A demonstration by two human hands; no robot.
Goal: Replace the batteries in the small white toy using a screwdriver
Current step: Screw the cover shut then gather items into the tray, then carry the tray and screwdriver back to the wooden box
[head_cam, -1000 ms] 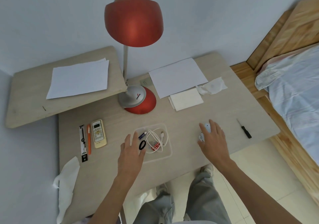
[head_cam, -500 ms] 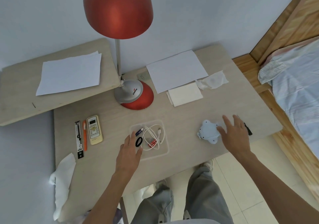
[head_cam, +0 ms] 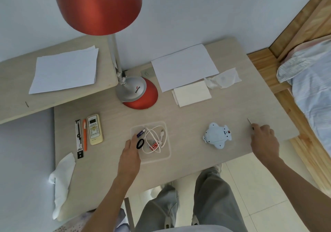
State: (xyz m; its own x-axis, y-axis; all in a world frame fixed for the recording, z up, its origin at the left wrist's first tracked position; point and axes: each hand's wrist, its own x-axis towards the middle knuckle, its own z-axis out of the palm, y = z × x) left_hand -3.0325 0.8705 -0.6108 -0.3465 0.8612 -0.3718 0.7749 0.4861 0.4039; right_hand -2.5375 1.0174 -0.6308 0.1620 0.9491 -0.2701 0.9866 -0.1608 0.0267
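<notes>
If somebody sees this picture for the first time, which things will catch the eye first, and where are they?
The big red lamp dominates the top, its base at the back of the desk. Near the front edge lies the small white toy, underside up. The right hand just right of it closes on the screwdriver, while the left hand rests at the clear tray of cables and batteries.

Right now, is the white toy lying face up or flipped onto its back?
Flipped. The white toy lies underside up on the table: a flat panel and a small red switch face the camera.
</notes>
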